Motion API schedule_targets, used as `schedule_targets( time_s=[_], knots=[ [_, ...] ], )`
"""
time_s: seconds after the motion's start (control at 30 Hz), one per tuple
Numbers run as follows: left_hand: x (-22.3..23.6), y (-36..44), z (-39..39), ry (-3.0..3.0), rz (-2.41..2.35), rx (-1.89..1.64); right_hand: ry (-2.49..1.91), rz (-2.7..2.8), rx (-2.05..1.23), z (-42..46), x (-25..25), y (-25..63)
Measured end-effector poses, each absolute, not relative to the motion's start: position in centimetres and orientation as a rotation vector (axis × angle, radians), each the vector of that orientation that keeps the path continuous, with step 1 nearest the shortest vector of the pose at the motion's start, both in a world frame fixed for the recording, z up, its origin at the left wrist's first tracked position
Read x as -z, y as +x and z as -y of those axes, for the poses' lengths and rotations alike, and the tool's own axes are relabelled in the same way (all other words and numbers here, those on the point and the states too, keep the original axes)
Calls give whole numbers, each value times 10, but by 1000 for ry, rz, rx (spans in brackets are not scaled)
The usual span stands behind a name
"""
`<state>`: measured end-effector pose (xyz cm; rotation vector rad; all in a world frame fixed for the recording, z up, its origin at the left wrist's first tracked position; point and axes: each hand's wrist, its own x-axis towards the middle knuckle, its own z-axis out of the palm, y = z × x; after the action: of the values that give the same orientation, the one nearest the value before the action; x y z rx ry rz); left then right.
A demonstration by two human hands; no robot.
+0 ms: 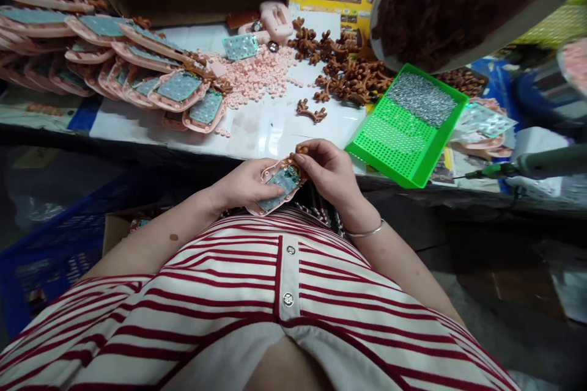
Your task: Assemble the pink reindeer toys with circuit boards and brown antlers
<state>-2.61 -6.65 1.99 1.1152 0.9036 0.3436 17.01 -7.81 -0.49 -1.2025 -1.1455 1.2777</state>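
Pink shell (275, 188): flat peach-pink plastic casing with rounded outline, its open face filled by a pale blue-green circuit panel dotted with contacts. Held just off the near edge of the surface (275, 128), above a striped shirt, between both hands.

Left hand (243, 184): curled under the shell's left side, fingers closed around its edge, supporting it from below.

Right hand (328, 171): thumb and forefinger pinched on a small brown piece (301, 149) at the shell's upper right corner; a thin bangle sits on that wrist.

Green tray (403, 134): perforated, lying right of the hands on the surface, its far half covered with small grey metal parts.

Stack of shells (110, 55): many matching pink casings with blue-green panels, overlapped in rows at far left.

Brown antler parts (343, 67): heap beyond the hands; one loose piece (310, 110) lies nearer.

Pink buttons (257, 73): scattered small discs, centre back.
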Motion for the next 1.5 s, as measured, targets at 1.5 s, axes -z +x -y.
schedule_targets(
  time_s=[1.5],
  knots=[
    [16,-87,79,623,-811,-781,-1267,1058,-1314,81,17,156]
  ],
)
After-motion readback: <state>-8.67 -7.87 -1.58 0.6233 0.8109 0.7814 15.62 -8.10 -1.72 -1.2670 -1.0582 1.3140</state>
